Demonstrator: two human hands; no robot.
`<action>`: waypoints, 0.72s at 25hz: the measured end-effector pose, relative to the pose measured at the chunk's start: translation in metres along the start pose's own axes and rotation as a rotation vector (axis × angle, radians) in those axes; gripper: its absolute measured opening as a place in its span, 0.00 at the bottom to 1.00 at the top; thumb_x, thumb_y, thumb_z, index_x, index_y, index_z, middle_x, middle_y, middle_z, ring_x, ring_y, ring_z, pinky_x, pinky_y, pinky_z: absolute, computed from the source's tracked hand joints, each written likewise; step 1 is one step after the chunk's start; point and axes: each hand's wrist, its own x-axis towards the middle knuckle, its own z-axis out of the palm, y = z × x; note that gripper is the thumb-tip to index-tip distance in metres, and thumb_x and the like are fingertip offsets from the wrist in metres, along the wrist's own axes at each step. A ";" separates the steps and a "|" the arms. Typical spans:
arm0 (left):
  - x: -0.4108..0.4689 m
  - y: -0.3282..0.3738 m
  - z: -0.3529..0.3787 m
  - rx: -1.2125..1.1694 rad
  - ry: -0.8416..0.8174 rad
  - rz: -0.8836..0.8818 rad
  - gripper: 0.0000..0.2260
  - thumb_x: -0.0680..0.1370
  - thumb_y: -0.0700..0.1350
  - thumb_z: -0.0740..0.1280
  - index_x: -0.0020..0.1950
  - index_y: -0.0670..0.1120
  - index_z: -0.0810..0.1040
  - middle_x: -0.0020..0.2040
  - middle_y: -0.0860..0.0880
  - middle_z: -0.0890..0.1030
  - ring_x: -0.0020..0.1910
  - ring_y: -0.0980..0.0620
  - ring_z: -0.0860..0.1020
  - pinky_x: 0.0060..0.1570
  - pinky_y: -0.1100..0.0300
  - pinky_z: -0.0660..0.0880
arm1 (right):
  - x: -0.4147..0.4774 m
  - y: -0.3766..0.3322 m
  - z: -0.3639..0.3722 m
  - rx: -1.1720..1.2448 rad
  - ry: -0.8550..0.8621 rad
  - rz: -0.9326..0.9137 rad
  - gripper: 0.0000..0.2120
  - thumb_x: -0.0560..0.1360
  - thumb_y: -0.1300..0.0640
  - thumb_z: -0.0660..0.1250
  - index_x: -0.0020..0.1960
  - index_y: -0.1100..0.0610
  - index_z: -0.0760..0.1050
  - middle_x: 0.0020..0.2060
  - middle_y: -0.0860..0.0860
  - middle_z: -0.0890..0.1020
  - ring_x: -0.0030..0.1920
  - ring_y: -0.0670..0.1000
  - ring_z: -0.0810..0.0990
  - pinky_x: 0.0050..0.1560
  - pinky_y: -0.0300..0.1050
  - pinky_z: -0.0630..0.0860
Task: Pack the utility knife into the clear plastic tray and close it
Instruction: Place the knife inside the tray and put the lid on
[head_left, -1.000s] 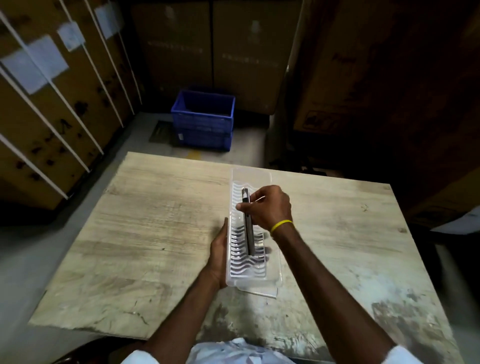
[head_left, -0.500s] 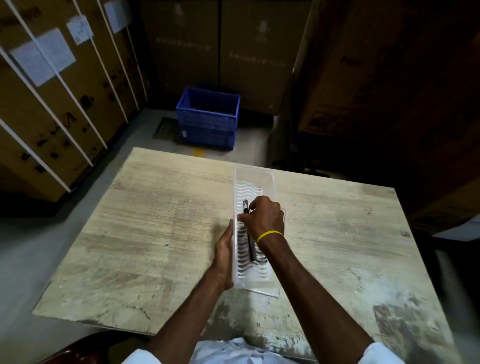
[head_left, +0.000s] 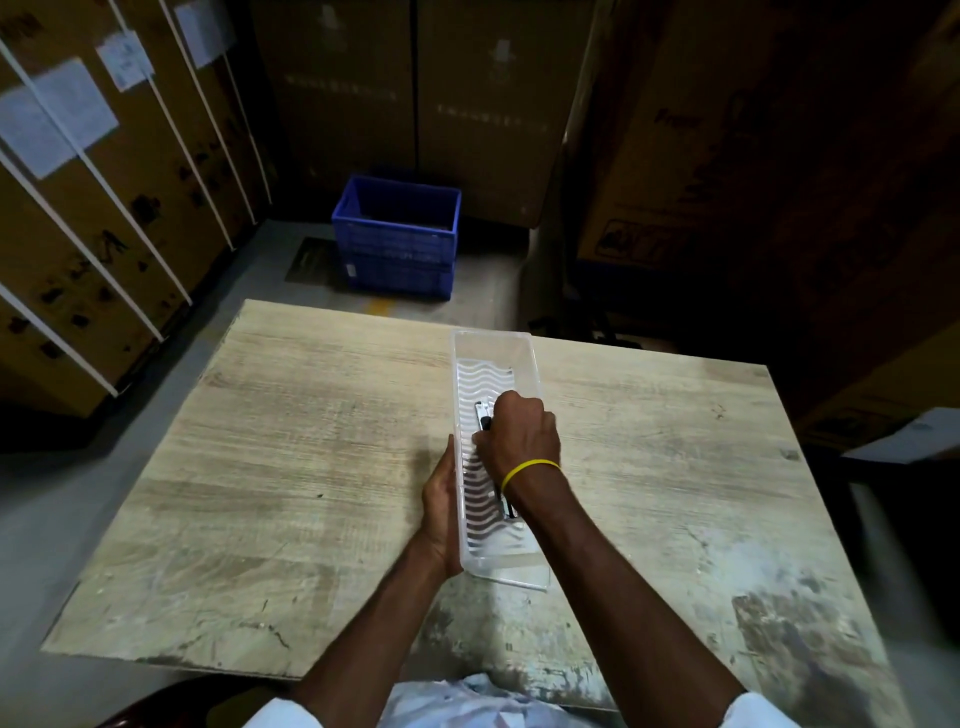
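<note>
- The left hand (head_left: 440, 512) cupped the near left wall of the clear plastic tray (head_left: 524, 349), palm against it, forearm angled in.
- The right hand (head_left: 522, 435) was curled knuckles-up inside that tray, its grip closed on the utility knife (head_left: 484, 413).

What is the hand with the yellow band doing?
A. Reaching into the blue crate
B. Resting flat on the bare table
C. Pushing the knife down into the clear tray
C: the right hand presses the utility knife into the clear plastic tray while the left hand steadies its side.
</note>
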 end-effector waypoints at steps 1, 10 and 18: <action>-0.001 0.000 0.001 -0.007 -0.012 -0.001 0.29 0.54 0.51 0.86 0.51 0.40 0.88 0.49 0.41 0.88 0.47 0.43 0.87 0.44 0.51 0.84 | 0.000 0.000 0.000 0.008 0.001 -0.003 0.10 0.75 0.58 0.69 0.54 0.59 0.76 0.55 0.61 0.81 0.56 0.65 0.79 0.51 0.50 0.75; -0.007 0.012 -0.001 -0.072 0.071 -0.022 0.26 0.81 0.56 0.56 0.54 0.40 0.87 0.49 0.39 0.88 0.47 0.41 0.87 0.50 0.49 0.83 | -0.010 0.018 -0.016 0.336 0.336 -0.130 0.08 0.71 0.52 0.74 0.46 0.56 0.82 0.37 0.53 0.86 0.38 0.55 0.83 0.42 0.44 0.75; -0.019 0.036 -0.027 -0.034 0.148 0.015 0.35 0.83 0.60 0.48 0.42 0.42 0.89 0.40 0.42 0.88 0.37 0.42 0.87 0.37 0.47 0.85 | -0.036 0.162 0.084 0.221 -0.314 0.615 0.29 0.63 0.34 0.75 0.41 0.61 0.80 0.38 0.56 0.84 0.49 0.57 0.85 0.43 0.42 0.74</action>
